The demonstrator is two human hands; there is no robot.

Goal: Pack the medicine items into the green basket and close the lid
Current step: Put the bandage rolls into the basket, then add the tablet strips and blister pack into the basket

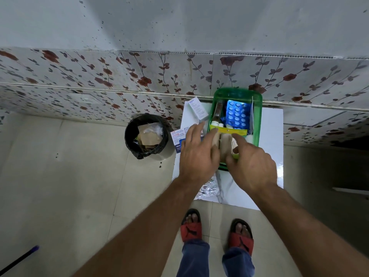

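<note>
The green basket [257,120] stands open on a small white table [271,136]. Inside it lie a blue blister pack [236,114], a brown bottle [218,111] and a yellow-topped packet [229,130]. A beige bandage roll [225,142] sits at the basket's near end, with my left hand [196,150] and my right hand [253,166] both on it. A white medicine box [198,109] stands left of the basket. Another box with blue and red print [177,137] lies partly under my left hand. A silver foil strip [207,189] lies near the table's front edge. No lid is visible.
A black bin [146,134] with cardboard scraps stands on the tiled floor left of the table. A floral tiled wall [99,80] rises right behind the table. My feet in red sandals [191,228] are in front of it. A dark stick [18,260] lies at bottom left.
</note>
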